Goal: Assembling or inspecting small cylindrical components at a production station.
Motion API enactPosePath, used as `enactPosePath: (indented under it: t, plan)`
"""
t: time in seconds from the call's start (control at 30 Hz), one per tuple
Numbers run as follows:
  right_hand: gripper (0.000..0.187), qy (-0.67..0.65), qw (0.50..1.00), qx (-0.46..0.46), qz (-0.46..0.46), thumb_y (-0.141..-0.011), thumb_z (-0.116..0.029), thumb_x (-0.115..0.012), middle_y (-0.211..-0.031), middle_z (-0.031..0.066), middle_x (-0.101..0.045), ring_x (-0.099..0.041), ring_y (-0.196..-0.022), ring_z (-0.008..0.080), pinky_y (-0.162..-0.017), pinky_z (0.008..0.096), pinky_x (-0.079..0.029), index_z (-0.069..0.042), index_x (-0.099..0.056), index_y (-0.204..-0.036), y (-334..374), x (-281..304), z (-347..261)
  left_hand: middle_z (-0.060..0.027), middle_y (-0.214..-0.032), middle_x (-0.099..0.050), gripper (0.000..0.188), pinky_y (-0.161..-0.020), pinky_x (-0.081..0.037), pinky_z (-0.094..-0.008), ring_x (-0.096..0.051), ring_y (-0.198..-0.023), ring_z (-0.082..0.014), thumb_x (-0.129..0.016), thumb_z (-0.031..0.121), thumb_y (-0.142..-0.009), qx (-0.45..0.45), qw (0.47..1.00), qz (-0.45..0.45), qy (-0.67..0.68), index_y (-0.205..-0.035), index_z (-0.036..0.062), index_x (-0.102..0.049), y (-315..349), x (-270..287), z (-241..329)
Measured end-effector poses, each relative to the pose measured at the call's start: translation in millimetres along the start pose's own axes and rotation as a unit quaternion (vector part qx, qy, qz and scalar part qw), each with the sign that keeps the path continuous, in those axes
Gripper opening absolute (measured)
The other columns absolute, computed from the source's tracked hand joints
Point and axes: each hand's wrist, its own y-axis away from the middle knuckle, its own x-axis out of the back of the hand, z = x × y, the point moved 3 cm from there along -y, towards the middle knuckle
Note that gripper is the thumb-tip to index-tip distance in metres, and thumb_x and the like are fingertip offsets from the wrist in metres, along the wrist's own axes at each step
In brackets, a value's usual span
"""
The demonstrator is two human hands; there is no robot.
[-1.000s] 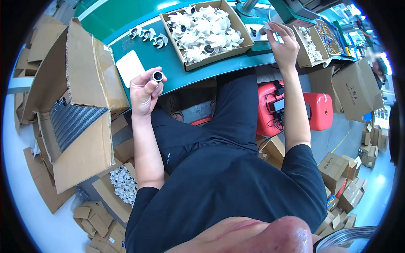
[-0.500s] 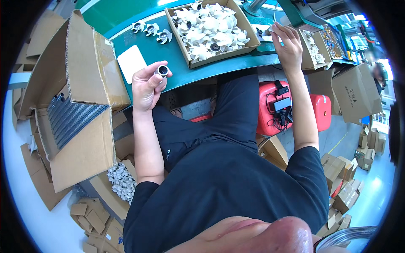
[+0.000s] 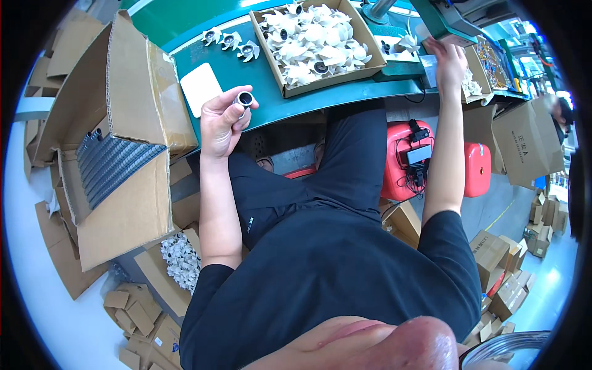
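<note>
My left hand [image 3: 223,123] is closed around a small hollow metal sleeve [image 3: 245,99], its dark round opening facing up, above the front edge of the green bench [image 3: 271,116]. Farther right, my right hand [image 3: 450,65] reaches over the bench with fingers apart and loosely bent; nothing shows in them, though the fingertips are partly hidden. Just left of it, a white fan impeller [image 3: 408,44] sits at the base of the green bench press [image 3: 401,69]. A shallow carton [image 3: 285,91] full of white impellers [image 3: 317,40] stands between my hands.
Several loose impellers [image 3: 230,41] and a white pad [image 3: 200,89] lie on the bench's left. An open carton [image 3: 139,92] beside me holds rows of grey cylindrical parts [image 3: 117,169]. Another parts box [image 3: 483,92] stands right. Under the bench is a red stool [image 3: 401,176] with cables.
My right hand has moved right and away from the press, leaving the white impeller exposed there. My left hand still grips the metal sleeve. The whole view has shifted slightly.
</note>
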Motion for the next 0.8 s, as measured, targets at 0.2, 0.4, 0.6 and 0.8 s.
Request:
enactPosePath:
  t: [0.2, 0.4, 0.6, 0.8]
  plan:
    - [0.023, -0.035, 0.993, -0.113, 0.005, -0.097, -0.011, -0.058, -0.102, 0.0148, -0.070, -0.069, -0.094, 0.0223, -0.083, 0.0316, -0.054, 0.012, -0.064, -0.100, -16.8, -18.6, 38.7, -0.0134, -0.094, -0.069, 0.042, -0.051, -0.034, -0.0186, -0.044, -0.056, -0.0052, -0.075, 0.020, -0.090, -0.005, 1.000, 0.011, -0.002, -0.123, -0.0034, -0.066, 3.2, 1.4, 1.5]
    - [0.029, 0.096, 0.990, -0.005, -0.102, -0.093, -0.014, -0.064, -0.104, 0.0124, -0.072, -0.069, -0.097, 0.0211, -0.084, 0.0307, -0.054, 0.008, -0.063, -0.111, 18.6, -26.6, 15.6, -0.0137, -0.094, -0.069, 0.040, -0.051, -0.034, -0.0185, -0.044, -0.056, -0.0047, -0.074, 0.019, -0.092, -0.011, 1.000, 0.029, 0.004, -0.124, -0.0033, -0.065, 7.1, 1.5, 0.9]
    - [0.034, 0.266, 0.944, 0.164, -0.106, -0.091, -0.008, -0.068, -0.114, 0.0091, -0.069, -0.064, -0.103, 0.0178, -0.091, 0.0313, -0.050, 0.005, -0.061, -0.122, 63.2, -55.1, -22.5, -0.0132, -0.093, -0.069, 0.034, -0.050, -0.034, -0.0179, -0.044, -0.055, -0.0033, -0.070, 0.015, -0.094, 0.019, 0.998, 0.053, -0.037, -0.123, -0.0032, -0.065, 4.0, -10.5, 5.0]
    - [0.047, 0.253, 0.893, 0.366, -0.062, -0.082, -0.010, -0.079, -0.115, 0.0131, -0.069, -0.064, -0.107, 0.0268, -0.095, 0.0376, -0.049, -0.002, -0.063, -0.126, 110.1, -87.8, -48.9, -0.0126, -0.092, -0.070, 0.028, -0.047, -0.034, -0.0175, -0.044, -0.053, -0.0021, -0.069, 0.013, -0.095, 0.015, 0.998, 0.047, -0.040, -0.118, -0.0031, -0.066, 3.7, -7.3, 3.3]
